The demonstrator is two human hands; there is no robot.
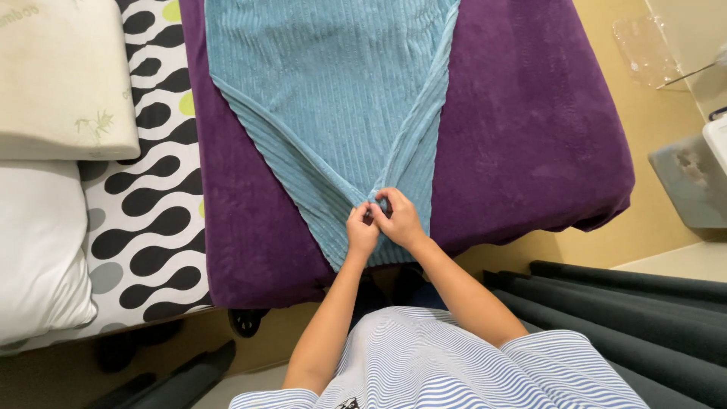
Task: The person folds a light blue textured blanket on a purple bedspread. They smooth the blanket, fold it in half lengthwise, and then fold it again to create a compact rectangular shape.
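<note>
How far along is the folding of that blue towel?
Partway, it seems. Done: both near corners of the blue towel are folded in, forming a point. In hand: the left hand and right hand pinch that point together. Left: the rest lies spread flat on the purple cover, unfolded.

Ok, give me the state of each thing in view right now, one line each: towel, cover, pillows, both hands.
Blue ribbed towel: spread flat, two corners folded in to meet at the near edge.
Purple cover: laid flat under the towel, draped over the edge.
Left hand: pinching the towel where the folds meet.
Right hand: pinching the same spot, touching the left.
Cream pillow: lying flat.
White pillow: lying flat beside it.
</note>
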